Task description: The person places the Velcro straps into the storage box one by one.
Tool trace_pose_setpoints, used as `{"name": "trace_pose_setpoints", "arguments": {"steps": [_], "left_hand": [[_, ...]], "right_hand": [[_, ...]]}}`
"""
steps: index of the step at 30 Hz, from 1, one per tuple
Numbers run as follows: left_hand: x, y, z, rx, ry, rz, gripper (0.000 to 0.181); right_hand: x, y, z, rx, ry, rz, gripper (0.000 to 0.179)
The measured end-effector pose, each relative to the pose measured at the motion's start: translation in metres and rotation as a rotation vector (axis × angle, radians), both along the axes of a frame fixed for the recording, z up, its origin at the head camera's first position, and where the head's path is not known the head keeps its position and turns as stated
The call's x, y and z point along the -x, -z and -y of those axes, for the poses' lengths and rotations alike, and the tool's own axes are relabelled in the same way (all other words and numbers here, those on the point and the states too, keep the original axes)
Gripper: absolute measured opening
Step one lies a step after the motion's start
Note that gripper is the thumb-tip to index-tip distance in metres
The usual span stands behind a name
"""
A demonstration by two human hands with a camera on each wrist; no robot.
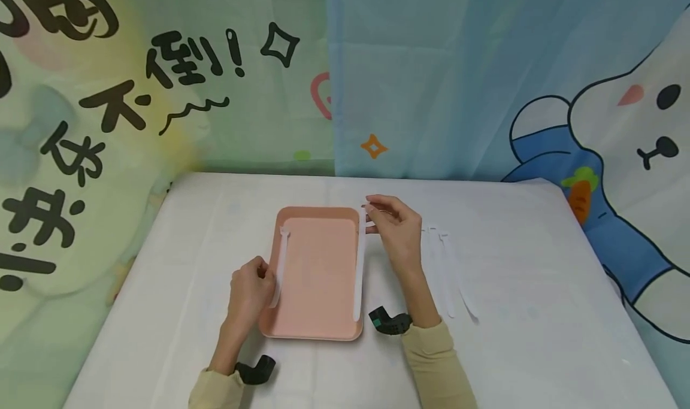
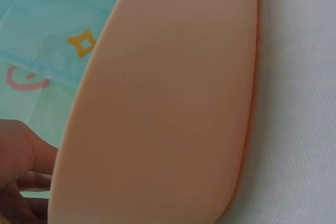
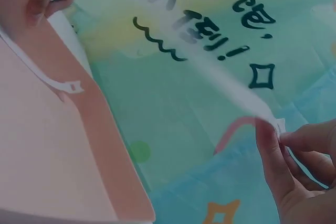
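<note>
A pink tray [image 1: 323, 265] stands on the white table. Inside it, along the left wall, lies a white strip [image 1: 283, 256] with a small notched end. My left hand [image 1: 251, 289] grips the tray's left rim beside that strip; in the left wrist view its fingers [image 2: 23, 156] are partly hidden behind the tray's wall. Above the tray's right rim, my right hand [image 1: 396, 223] pinches a second white strip [image 1: 359, 271] by its far end, and the strip stretches toward the tray's near right corner. The right wrist view shows thumb and fingertips [image 3: 291, 140] meeting on that end.
Several more white strips [image 1: 446, 271] lie on the table [image 1: 517, 289] to the right of my right forearm. A printed curtain [image 1: 420, 85] hangs behind the table, and another with writing covers the left side. Black wrist cameras [image 1: 390, 322] sit on both wrists.
</note>
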State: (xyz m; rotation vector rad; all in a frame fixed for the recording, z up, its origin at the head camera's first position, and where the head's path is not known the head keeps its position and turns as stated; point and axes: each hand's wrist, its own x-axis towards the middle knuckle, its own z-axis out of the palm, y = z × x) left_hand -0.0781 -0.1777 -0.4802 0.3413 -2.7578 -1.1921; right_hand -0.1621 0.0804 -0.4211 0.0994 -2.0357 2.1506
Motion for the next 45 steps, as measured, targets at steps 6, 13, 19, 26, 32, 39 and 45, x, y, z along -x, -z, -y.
{"name": "trace_pose_setpoints", "arguments": {"steps": [6, 13, 19, 26, 32, 39, 45], "left_hand": [[0.001, 0.002, 0.002, -0.002, 0.027, -0.041, 0.014], [0.001, 0.003, 0.002, 0.0, 0.009, -0.026, 0.014], [0.0, 0.003, 0.002, -0.002, 0.003, -0.021, 0.014], [0.002, 0.005, 0.003, 0.003, 0.001, -0.031, 0.014], [0.002, 0.005, 0.004, 0.0, -0.003, -0.026, 0.013], [0.003, 0.004, 0.005, -0.004, -0.009, -0.021, 0.013], [0.002, 0.005, 0.005, -0.002, -0.007, -0.034, 0.013]], "right_hand": [[0.001, 0.005, 0.012, 0.02, -0.076, -0.02, 0.025], [0.002, 0.011, 0.03, 0.007, -0.127, -0.029, 0.019], [-0.001, 0.018, 0.045, -0.013, -0.166, 0.024, 0.018], [0.0, 0.024, 0.057, -0.009, -0.196, 0.017, 0.021], [0.0, 0.029, 0.065, -0.019, -0.196, 0.04, 0.019], [-0.003, 0.036, 0.076, -0.081, -0.257, 0.093, 0.019], [-0.007, 0.04, 0.081, -0.129, -0.304, 0.05, 0.02]]}}
